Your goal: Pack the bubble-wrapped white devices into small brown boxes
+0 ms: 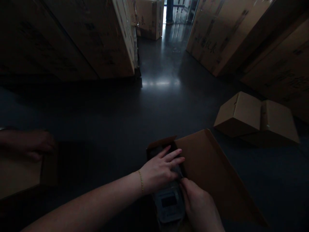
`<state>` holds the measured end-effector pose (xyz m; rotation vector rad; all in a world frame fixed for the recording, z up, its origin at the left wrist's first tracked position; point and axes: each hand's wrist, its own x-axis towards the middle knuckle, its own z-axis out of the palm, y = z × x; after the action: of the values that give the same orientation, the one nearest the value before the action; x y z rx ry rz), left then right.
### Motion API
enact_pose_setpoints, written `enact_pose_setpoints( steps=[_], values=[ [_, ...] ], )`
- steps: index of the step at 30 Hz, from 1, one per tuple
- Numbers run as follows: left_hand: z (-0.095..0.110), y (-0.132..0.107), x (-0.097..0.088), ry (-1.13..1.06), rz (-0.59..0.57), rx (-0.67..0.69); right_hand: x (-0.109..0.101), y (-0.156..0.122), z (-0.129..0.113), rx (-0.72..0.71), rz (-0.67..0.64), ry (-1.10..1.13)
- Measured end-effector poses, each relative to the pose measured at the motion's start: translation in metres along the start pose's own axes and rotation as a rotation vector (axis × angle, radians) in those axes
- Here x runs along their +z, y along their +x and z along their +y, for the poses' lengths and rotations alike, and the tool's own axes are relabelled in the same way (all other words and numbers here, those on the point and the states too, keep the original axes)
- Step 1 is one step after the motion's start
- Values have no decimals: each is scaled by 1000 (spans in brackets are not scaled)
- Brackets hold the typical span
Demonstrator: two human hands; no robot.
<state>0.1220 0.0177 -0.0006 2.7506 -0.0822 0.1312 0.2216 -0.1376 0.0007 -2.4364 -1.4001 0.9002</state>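
An opened cardboard box point(205, 164) lies in front of me, its wide flap folded out to the right. Inside it is a grey device point(169, 214) with a dark rectangular window, looking like a meter, possibly in clear plastic. My left hand point(160, 169) reaches across the box with its fingers spread over the contents. Close beside it, my right hand point(200, 203) is at the right inner side of the box, fingers curled in next to the device. Whatever those fingers pinch is hidden and dark.
At the left edge, another person's hand point(36, 143) rests on a cardboard box point(19, 175). Two small cartons point(248, 109) sit on the floor point(159, 106) to the right. Large stacked cartons point(96, 35) stand left, with more big cartons point(217, 35) at right. A person's leg point(169, 11) shows far back.
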Motion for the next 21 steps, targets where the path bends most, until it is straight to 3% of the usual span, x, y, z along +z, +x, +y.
enact_pose_setpoints(
  steps=[3, 6, 9, 13, 17, 21],
  values=[
    [-5, 7, -1, -7, -20, 53, 8, -9, 8, -93, 79, -35],
    [-9, 11, -2, 28, -31, 159, 16, -17, 14, -339, 171, -105],
    [-8, 10, -4, 99, -61, 253, 19, -19, 13, -513, 104, -272],
    [-1, 0, -14, 167, -68, 340, 17, -16, 7, -421, 41, -428],
    [4, -21, -24, 205, 11, 396, 16, -15, 2, -331, 23, -428],
    [13, -40, -32, 236, 62, 365, 15, -16, -3, -262, 27, -381]
  ],
)
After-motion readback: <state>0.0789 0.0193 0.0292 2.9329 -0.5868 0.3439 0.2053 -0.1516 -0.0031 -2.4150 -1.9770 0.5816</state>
